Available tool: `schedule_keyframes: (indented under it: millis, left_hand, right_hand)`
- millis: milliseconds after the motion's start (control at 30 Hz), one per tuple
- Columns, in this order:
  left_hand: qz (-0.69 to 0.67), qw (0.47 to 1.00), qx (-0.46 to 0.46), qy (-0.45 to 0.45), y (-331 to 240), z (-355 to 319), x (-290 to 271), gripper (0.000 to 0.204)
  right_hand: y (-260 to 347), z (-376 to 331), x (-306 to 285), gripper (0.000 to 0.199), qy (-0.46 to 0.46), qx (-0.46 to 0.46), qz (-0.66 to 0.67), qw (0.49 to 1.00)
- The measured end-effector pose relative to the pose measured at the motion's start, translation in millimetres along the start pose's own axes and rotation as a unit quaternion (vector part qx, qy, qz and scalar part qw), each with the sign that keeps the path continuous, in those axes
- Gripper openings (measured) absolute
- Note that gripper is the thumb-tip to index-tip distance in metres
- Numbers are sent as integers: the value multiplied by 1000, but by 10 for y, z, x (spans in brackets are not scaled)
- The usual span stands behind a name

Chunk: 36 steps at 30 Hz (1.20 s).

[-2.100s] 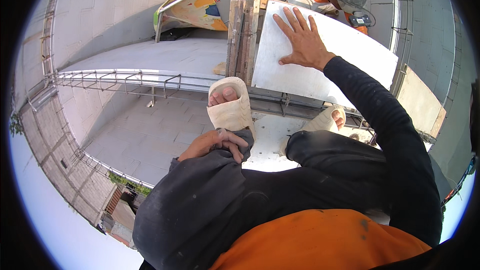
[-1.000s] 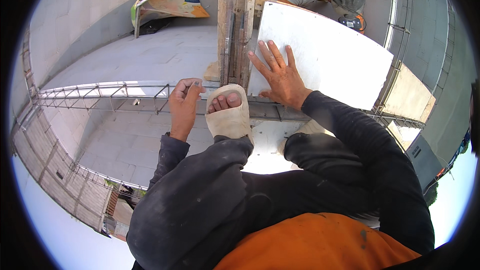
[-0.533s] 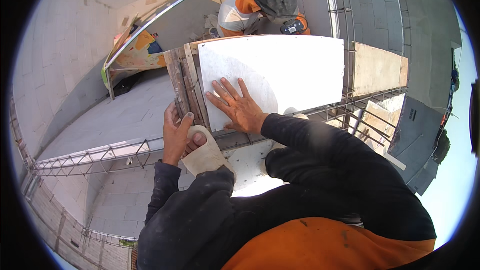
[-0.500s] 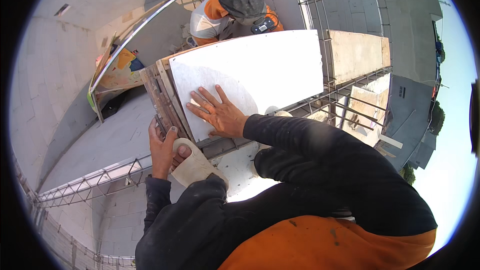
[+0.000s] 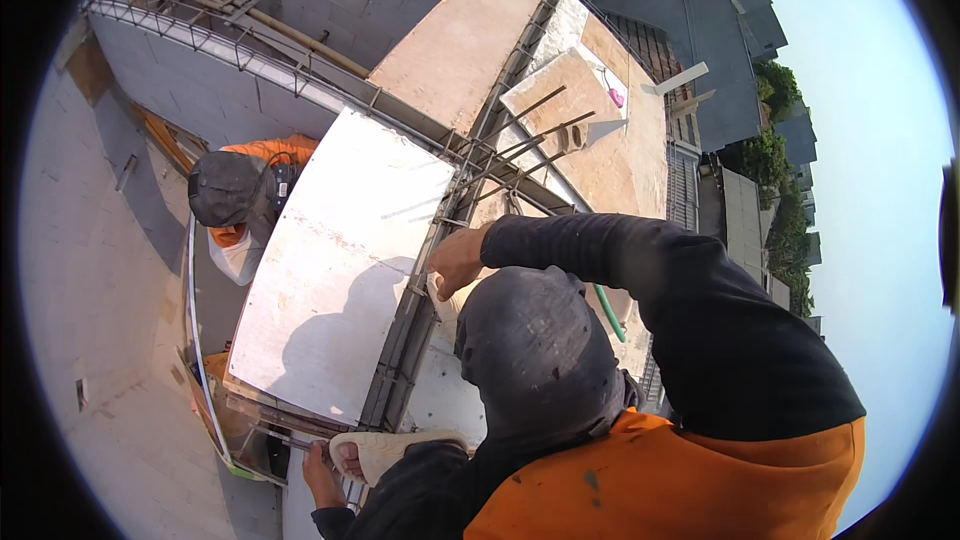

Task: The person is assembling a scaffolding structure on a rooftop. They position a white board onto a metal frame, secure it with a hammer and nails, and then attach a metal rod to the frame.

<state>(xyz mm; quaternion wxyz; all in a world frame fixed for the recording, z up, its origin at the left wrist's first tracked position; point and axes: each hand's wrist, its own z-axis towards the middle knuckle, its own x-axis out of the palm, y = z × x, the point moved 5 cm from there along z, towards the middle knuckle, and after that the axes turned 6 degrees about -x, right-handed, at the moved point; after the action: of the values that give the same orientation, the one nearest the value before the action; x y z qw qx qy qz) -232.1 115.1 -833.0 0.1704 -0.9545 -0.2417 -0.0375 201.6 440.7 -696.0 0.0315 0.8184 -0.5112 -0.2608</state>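
My right hand (image 5: 458, 258) is off the white panel (image 5: 350, 230), with its fingers curled beside the rebar beam (image 5: 412, 302) along the panel's near right edge. What its fingers hold, if anything, is hidden. Low in the picture, my left hand (image 5: 322, 480) is closed at the panel's lower end, close to the stacked wooden edge boards (image 5: 285, 414) and my sandalled foot (image 5: 365, 458). The thing in its grip is too small to make out. My head's shadow falls across the panel's lower right part.
Beyond the panel, a co-worker in a dark cap (image 5: 222, 188) bends down beside the block wall. Rebar rods (image 5: 525, 145) stick out at the upper middle. A tan board (image 5: 468, 35) lies past the rebar joint, and a green hose (image 5: 608, 312) sits right of my arm.
My right hand has lifted from the panel and moved to the rebar beam. The view has turned, showing more of the roof boards and trees. My left hand stays near the panel's end.
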Motion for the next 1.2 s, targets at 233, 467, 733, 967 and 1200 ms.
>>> schedule_keyframes:
  millis: [233,467,733,967,1200]
  left_hand:
    - [82,994,-52,42,-107,37,-49,31]
    - [212,977,-20,0,-79,70,-415,42]
    - [155,983,-83,-45,-54,201,-308,32]
    - [137,984,-90,-68,-50,196,-380,32]
    - [147,986,-79,-31,-44,120,-278,42]
  right_hand:
    - [-428,-672,793,77,-386,122,330,853]
    - [-1107,-2243,982,55,-566,260,105,776]
    - [-2016,-2800,1786,49,-562,409,216,685]
    - [-2148,-2678,2005,64,-418,349,319,776]
    - [-1950,-2784,2768,73,-435,487,276,705]
